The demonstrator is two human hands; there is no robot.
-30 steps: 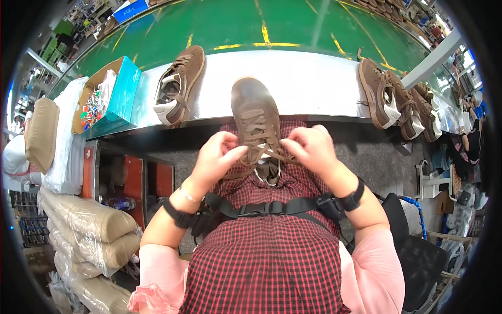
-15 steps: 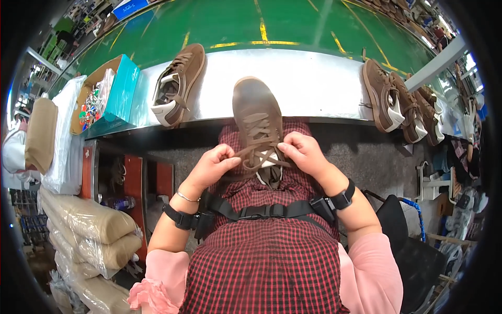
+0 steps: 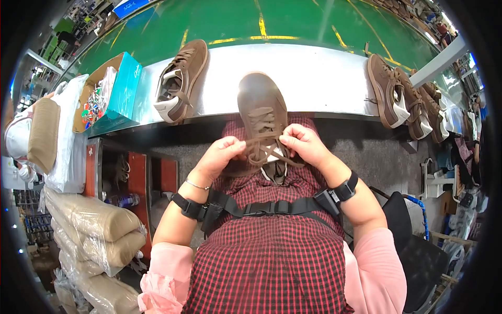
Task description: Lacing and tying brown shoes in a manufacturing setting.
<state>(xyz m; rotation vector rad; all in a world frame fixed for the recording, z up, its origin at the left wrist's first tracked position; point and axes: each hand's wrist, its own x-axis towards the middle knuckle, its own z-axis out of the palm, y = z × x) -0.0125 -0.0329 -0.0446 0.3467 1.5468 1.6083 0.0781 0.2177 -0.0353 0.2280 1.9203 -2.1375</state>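
Pink sleeves, red-and-black checked apron, black chest strap, black wristbands, thin bracelet

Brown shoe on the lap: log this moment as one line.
left hand: pinching lace | right hand: pinching lace | brown shoe: toe on steel bench edge, heel at lap | laces: partly threaded
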